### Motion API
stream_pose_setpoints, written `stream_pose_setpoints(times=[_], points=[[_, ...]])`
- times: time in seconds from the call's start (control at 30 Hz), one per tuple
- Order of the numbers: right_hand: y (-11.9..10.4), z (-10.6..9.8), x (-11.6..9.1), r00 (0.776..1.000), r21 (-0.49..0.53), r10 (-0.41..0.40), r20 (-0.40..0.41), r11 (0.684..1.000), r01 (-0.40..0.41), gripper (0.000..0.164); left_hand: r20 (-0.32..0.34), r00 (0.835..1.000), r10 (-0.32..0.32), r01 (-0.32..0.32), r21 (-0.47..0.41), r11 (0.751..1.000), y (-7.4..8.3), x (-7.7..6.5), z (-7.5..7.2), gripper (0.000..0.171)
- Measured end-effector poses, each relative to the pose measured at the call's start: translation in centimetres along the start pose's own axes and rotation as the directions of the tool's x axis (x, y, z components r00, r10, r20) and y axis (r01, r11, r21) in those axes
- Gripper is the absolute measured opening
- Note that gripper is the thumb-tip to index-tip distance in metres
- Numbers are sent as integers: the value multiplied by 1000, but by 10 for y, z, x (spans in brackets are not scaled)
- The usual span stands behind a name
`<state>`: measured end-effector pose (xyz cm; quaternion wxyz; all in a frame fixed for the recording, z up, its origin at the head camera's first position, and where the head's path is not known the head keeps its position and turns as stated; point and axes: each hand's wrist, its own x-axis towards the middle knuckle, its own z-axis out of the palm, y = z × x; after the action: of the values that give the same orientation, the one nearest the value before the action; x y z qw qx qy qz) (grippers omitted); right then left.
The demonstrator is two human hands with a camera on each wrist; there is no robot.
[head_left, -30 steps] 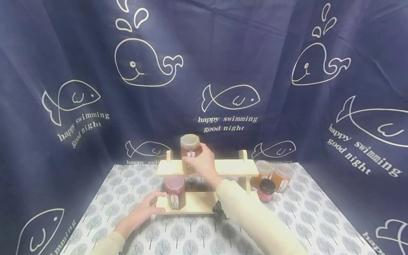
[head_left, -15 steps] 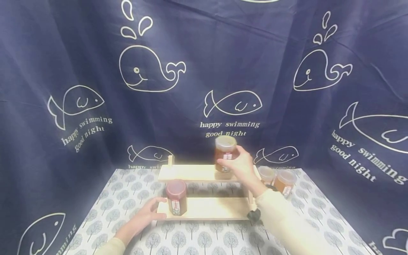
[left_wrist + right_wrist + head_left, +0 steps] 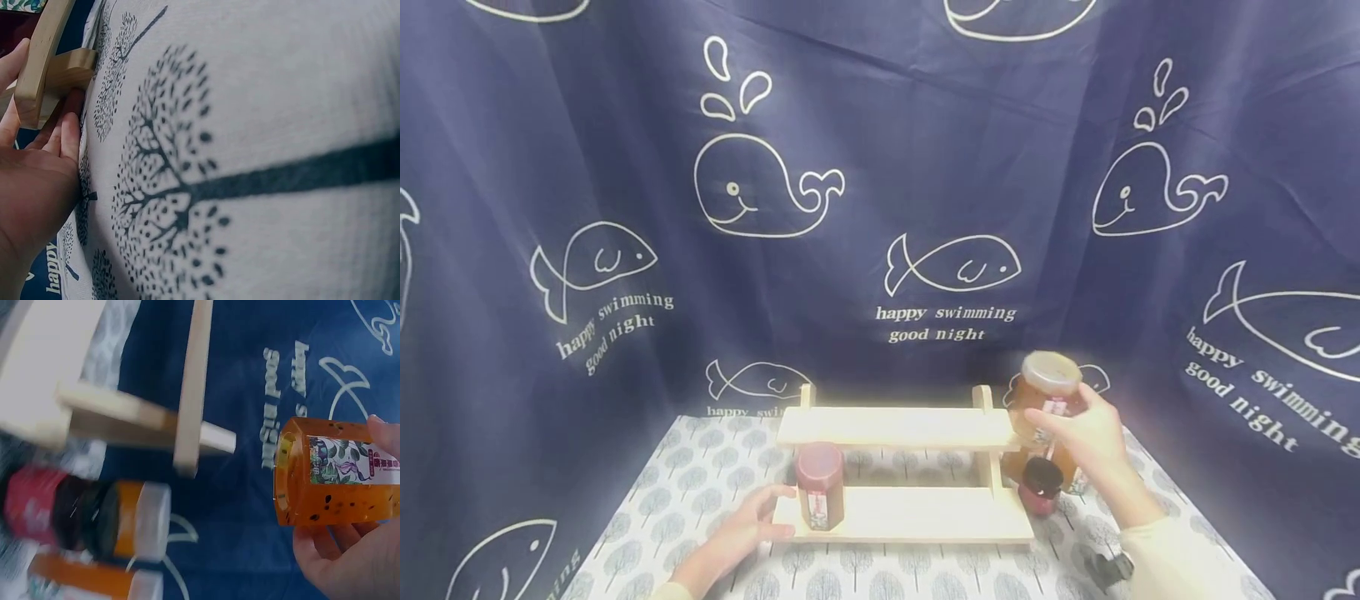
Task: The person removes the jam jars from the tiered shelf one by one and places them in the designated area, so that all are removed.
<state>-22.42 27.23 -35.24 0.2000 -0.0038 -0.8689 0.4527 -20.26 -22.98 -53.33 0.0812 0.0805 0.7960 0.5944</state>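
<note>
Fingers [image 3: 312, 550] of the right hand [image 3: 1093, 433] are gripping an orange, dark-speckled, six-sided jar [image 3: 1052, 404], raised beside the right end of a pale wooden two-tier rack [image 3: 895, 427]; the right wrist view is cutting off its lid. Amber, pale-lidded jars [image 3: 128, 515] are standing below — mostly hidden in the head view. The left hand [image 3: 747, 523] is clasping the lower shelf's left end, some fingers disappearing behind wood.

At lower right, a plain cream sleeve [image 3: 1180, 557] stops behind the bare right hand [image 3: 1088, 432], a small dark, blurred device [image 3: 1107, 571] beside it. A matching cuff [image 3: 673, 592] behind the left hand [image 3: 745, 523] meets the bottom edge.
</note>
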Motion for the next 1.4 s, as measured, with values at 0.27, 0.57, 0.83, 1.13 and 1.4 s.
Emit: stream_pose_setpoints(times=[0.27, 0.57, 0.83, 1.13, 1.4], points=[[50, -26, -35, 1000, -89, 13, -24, 996, -15, 67, 98, 993, -58, 72, -137, 988, -8, -12, 11, 61], [81, -61, -71, 992, -137, 88, -95, 986, -100, 62, 102, 995, -6, 12, -59, 998, -8, -18, 21, 59], [99, -84, -85, 986, -130, 105, -132, 984, -122, 60, 105, 994, 16, -13, -35, 999, -1, -16, 25, 59], [118, -81, -86, 977, -124, 146, -153, 978, -165, 59, 122, 992, -18, 27, -68, 997, 3, -12, 13, 60], [129, -60, -62, 978, -168, 177, -106, 967, -193, 73, 62, 998, -7, 10, -48, 999, 9, -1, -3, 62]])
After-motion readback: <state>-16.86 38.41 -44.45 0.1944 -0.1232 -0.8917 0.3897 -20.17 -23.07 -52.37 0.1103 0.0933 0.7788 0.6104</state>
